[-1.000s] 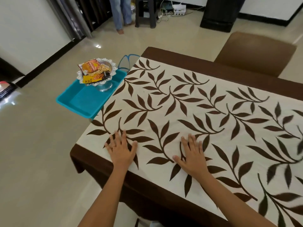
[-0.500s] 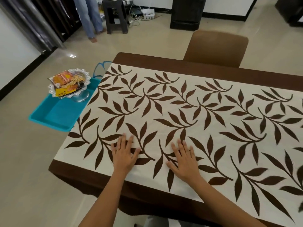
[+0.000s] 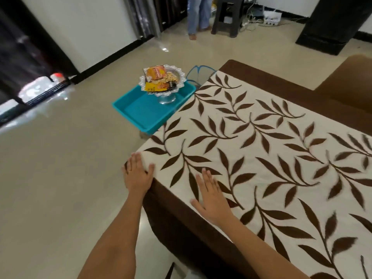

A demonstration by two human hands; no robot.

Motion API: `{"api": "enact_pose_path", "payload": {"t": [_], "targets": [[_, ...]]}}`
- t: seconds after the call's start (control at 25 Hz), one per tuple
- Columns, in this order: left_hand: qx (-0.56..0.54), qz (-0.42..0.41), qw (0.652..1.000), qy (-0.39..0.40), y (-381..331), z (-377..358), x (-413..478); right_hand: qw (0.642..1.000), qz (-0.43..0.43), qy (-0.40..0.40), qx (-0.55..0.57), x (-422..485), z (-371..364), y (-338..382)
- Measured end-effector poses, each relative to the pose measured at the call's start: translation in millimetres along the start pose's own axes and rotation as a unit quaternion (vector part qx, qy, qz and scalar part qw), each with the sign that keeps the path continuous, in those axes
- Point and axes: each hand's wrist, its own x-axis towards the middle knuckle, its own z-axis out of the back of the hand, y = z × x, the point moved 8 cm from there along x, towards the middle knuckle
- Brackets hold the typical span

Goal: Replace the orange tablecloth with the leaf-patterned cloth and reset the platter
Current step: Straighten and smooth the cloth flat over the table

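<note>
1. Quick status from my end: the cream tablecloth with the brown leaf print and dark brown border (image 3: 261,158) is spread over the table. I can't see an orange cloth anywhere in view.
2. My left hand (image 3: 137,174) lies flat over the near left corner, fingers straight, gripping nothing. My right hand (image 3: 211,200) is palm-down on the cloth just to its right, fingers straight and together, also holding nothing.
3. The silver pedestal platter with the scalloped rim (image 3: 167,97) isn't on the table yet. It stands at the far end of a teal plastic tray (image 3: 141,113) off the table's left edge, piled with orange and yellow snack packets (image 3: 156,73).
4. Worry one: both palms are pressing at one corner. If I push sideways too hard, I reckon the whole cloth slides and the brown border ends up uneven, or a ridge bunches up further right.
5. Worry two: that platter looks top-heavy on its narrow foot. Tilt it on the lift and the loose packets probably slide off onto the glossy floor.
6. Worry three: I can't see what holds the tray up. Leaning on its near end while reaching could tip it.
7. Worry four: setting the platter down and dragging it would likely wrinkle the cloth again.
</note>
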Motion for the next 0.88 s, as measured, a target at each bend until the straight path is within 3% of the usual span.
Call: {"api": "enact_pose_path", "payload": {"t": [0.2,0.28,0.4,0.48,0.88], "targets": [[-0.081,0.097,0.991,-0.039,36,18,12,0.998,-0.002,0.015,-0.058,8,-31,26],[-0.117,0.035,0.990,-0.072,11,34,22,0.998,0.022,0.009,-0.057,28,-32,46],[-0.047,-0.125,0.990,-0.035,-41,24,21,0.996,0.062,0.000,-0.071,61,-38,86],[-0.005,-0.102,0.995,0.003,-33,6,19,0.993,0.070,0.019,-0.093,69,-48,99],[0.011,-0.062,0.998,0.003,-32,1,17,0.998,0.008,-0.029,-0.060,-28,-43,29]]}}
